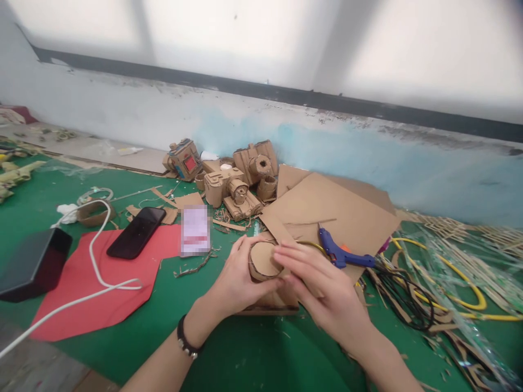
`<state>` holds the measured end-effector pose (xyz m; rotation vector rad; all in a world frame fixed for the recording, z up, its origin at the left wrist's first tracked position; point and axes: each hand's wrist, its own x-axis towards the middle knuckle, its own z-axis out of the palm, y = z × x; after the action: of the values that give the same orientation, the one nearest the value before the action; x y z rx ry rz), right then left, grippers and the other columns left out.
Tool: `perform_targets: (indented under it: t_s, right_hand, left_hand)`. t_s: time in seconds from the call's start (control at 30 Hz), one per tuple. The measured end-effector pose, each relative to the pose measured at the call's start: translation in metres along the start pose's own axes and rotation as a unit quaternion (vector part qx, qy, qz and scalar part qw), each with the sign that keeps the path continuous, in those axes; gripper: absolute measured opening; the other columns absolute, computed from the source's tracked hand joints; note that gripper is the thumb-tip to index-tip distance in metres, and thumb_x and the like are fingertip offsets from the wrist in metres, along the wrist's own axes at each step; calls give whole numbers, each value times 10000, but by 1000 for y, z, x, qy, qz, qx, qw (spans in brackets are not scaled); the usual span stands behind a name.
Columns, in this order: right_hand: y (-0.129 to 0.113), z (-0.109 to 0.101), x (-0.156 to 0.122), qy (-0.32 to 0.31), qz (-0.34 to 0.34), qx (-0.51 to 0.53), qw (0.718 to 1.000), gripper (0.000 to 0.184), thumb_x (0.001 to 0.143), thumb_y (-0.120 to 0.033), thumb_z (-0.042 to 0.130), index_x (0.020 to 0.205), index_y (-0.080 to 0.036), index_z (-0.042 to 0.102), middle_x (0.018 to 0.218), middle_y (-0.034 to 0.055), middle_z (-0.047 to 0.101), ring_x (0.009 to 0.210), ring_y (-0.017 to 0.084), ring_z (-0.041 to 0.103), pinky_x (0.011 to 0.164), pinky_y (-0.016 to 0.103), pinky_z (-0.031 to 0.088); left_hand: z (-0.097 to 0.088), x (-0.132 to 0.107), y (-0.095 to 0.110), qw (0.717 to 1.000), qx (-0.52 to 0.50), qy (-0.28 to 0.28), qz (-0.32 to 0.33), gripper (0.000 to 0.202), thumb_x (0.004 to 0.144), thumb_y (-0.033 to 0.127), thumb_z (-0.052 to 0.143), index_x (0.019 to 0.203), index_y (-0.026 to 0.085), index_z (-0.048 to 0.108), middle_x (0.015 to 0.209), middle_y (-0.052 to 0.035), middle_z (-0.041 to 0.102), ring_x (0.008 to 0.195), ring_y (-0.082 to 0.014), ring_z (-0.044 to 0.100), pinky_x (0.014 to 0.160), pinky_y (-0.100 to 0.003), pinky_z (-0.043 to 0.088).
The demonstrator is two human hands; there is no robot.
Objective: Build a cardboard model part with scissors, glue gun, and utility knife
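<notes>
A short round cardboard cylinder (263, 260) with a flat disc top stands in front of me, over a flat cardboard piece (267, 309). My left hand (241, 275) is wrapped around its left and near side, the thumb along the front. My right hand (321, 280) presses its fingertips together at the cylinder's right rim. Whether those fingers also pinch a small piece is hidden. Just right of the hands, a blue hot glue gun (341, 253) lies on cardboard sheets (330, 204).
Cardboard model cameras (226, 185) stand at the back by the wall. At left are a black phone (137, 233), red paper (102, 288), a dark box (35, 264) and a white cable (96, 256). Yellow tubing (461, 299), black cable (417, 302) and cardboard scraps clutter the right side.
</notes>
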<state>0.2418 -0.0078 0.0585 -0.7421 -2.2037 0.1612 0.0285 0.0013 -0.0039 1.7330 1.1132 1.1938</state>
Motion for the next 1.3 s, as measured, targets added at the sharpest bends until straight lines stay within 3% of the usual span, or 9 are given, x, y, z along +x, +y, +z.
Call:
perform_targets:
  t_s: [0.23, 0.43, 0.6, 0.73, 0.93, 1.1, 1.3]
  right_hand:
    - [-4, 11, -12, -45, -47, -72, 995, 524, 1079, -129, 587, 1586, -262, 610, 1494, 84, 737, 1447, 290, 657, 1155, 484, 623]
    - [-7, 4, -6, -60, -73, -111, 989, 426, 1068, -114, 577, 1472, -199, 686, 1457, 118, 754, 1414, 302, 670, 1133, 482, 633]
    - [-17, -5, 4, -40, -57, -125, 990, 376, 1044, -113, 603, 1367, -237, 750, 1193, 121, 804, 1220, 293, 739, 1017, 476, 673]
    - [-21, -14, 6, -57, -73, -133, 987, 391, 1064, -137, 567, 1412, -242, 710, 1229, 115, 819, 1252, 307, 747, 985, 480, 673]
    - [-29, -15, 6, -85, -110, -181, 974, 434, 1014, -70, 562, 1411, -189, 689, 1249, 110, 841, 1228, 315, 782, 1009, 501, 663]
    - [-32, -11, 13, -96, -132, -200, 966, 349, 983, -61, 557, 1269, -131, 745, 1170, 139, 851, 1195, 316, 793, 996, 496, 676]
    - [-27, -13, 24, -98, -105, -159, 977, 264, 957, -40, 566, 1071, -190, 750, 1035, 109, 819, 1185, 315, 756, 938, 460, 672]
  left_hand:
    - [-1, -1, 0, 1000, -1, 9, 3, 689, 767, 327, 920, 1356, 241, 574, 1343, -145, 678, 1346, -388, 617, 1163, -591, 518]
    - [-1, -1, -3, 1000, -1, 0, 8, 669, 797, 310, 886, 1372, 232, 553, 1358, -155, 668, 1346, -383, 620, 1153, -591, 524]
    - [-2, -1, -2, 999, 15, 12, 27, 639, 794, 315, 900, 1344, 249, 581, 1332, -132, 672, 1288, -362, 641, 1149, -572, 523]
    - [-1, 0, -1, 1000, 13, 11, 22, 649, 808, 378, 902, 1352, 237, 575, 1326, -144, 671, 1277, -367, 650, 1127, -568, 543]
    - [0, -1, -1, 999, 29, 15, 34, 599, 841, 328, 837, 1366, 232, 563, 1321, -145, 676, 1294, -361, 649, 1127, -552, 551]
    - [0, -2, -2, 999, 26, 15, 31, 584, 828, 267, 796, 1359, 231, 555, 1310, -138, 675, 1282, -354, 660, 1114, -549, 559]
    - [-2, -1, 2, 999, 29, 5, 23, 590, 821, 280, 805, 1356, 234, 562, 1323, -139, 680, 1308, -368, 650, 1133, -566, 544]
